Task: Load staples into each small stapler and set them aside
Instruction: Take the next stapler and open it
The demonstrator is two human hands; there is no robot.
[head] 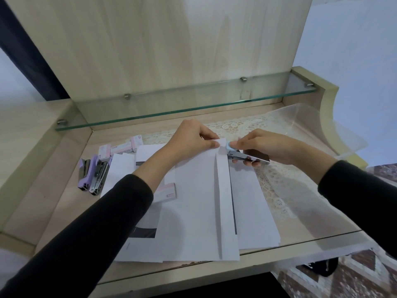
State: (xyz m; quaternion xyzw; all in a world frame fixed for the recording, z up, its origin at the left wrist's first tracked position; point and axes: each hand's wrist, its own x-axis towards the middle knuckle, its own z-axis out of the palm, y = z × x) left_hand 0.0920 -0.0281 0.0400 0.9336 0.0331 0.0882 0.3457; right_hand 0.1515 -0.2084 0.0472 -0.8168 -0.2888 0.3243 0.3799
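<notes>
- Pinching the top edge of the folded paper (206, 190) with my left hand (191, 139).
- My right hand (266, 147) grips the blue stapler (233, 150), just beside my left fingertips (214, 144).

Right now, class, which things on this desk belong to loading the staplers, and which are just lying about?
Job: blue stapler, gripped by the right hand; folded paper, pinched by the left hand at the stapler's mouth; purple staplers; staple boxes.
Lying about: lace mat; clear tray; glass shelf.
</notes>
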